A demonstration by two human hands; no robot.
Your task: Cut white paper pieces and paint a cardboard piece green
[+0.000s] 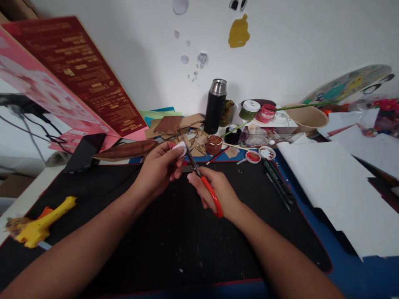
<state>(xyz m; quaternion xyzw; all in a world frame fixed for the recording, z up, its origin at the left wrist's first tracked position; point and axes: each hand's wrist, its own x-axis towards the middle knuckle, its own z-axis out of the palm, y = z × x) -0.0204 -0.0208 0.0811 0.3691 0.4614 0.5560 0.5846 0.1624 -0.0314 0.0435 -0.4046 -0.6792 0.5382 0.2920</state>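
My left hand (165, 163) pinches a small white piece (181, 149) between thumb and fingertips; my right hand (216, 189) grips the red-handled scissors (207, 189), their blades just beside it.

Both forearms angle in from the lower corners, the 2 hands raised close together but apart. The left hand (163, 164) is closed in a pinch, thumb along the top of its grip, fingers curled beneath, wrist bent slightly. The right hand (215, 189) wraps its grip, thumb on the side facing the other hand, fingers folded under and around, its wrist just behind.
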